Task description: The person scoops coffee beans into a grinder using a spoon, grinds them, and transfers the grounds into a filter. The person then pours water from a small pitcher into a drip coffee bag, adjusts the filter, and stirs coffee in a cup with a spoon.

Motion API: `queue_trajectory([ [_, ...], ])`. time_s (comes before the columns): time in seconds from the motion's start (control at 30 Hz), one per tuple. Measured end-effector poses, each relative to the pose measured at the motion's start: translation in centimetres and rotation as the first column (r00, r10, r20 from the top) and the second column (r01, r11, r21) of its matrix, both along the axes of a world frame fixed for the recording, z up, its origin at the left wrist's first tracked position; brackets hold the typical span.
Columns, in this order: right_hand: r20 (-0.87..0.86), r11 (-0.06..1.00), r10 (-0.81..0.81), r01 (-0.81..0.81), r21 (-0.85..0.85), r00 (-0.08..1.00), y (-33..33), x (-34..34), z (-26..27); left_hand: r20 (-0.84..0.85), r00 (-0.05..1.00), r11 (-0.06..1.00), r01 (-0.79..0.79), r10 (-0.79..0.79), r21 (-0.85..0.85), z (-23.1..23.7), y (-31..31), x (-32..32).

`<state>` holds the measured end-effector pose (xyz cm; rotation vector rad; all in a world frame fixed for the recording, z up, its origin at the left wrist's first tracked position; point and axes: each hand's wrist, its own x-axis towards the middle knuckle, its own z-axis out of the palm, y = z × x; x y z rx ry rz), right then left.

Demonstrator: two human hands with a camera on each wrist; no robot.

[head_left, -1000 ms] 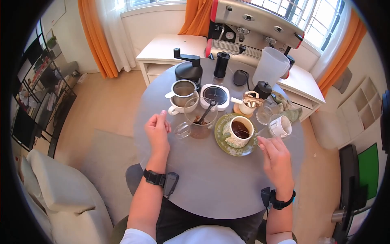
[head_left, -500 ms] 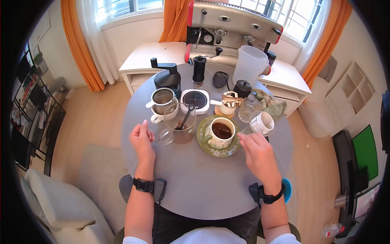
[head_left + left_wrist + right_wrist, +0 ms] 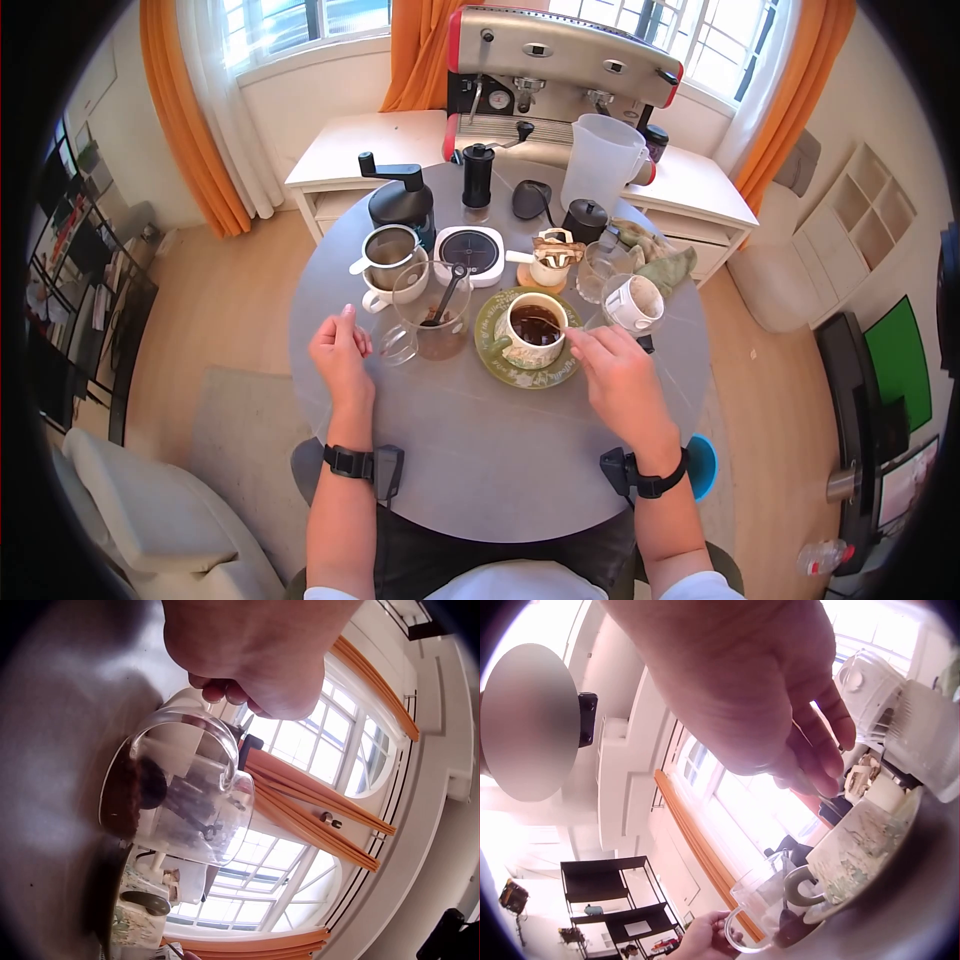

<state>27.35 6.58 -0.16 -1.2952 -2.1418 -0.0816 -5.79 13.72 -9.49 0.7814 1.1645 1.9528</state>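
A patterned cup [image 3: 528, 352] of dark brown liquid stands on a green saucer [image 3: 500, 371]. At its right rim, my right hand [image 3: 620, 380] pinches a thin handle [image 3: 829, 802] that slants into the liquid; its lower end is hidden. My left hand [image 3: 342, 360] is idle, fingers loosely curled and empty, just left of the glass mug [image 3: 440, 335]. That mug holds a black spoon [image 3: 447, 295] and brown grounds. In the left wrist view, the left hand [image 3: 259, 652] is above the mug's clear handle [image 3: 187, 716], apart from it.
Behind are a strainer [image 3: 390, 246] on a white cup, a black grinder [image 3: 400, 205], a white scale [image 3: 470, 256] and a dripper [image 3: 553, 258]. Right of the saucer stands a glass with a white filter [image 3: 634, 302]. A frosted pitcher [image 3: 602, 165] is farther back.
The head view has turned, shifting the table leftward in it. My right fingertips have come closer to the cup's right rim. My left hand keeps its place beside the glass mug.
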Motion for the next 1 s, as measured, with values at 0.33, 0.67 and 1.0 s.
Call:
queue_trajectory([
  [0.33,-0.069,0.996,0.047,-0.053,-0.074,0.996,-1.6,-0.7,0.9,-0.014,1.0,1.0,0.023,-0.023,0.007,-0.1,0.0,-0.1],
  [0.67,-0.049,0.996,-0.014,0.01,-0.085,0.999,-1.2,0.5,0.7,0.012,1.0,1.0,-0.006,0.006,-0.013,0.3,-0.3,0.3],
  [1.0,-0.04,0.997,0.055,-0.057,-0.045,0.998,0.0,-1.1,0.8,0.001,1.0,1.0,0.02,-0.02,-0.001,0.2,-0.2,0.2],
])
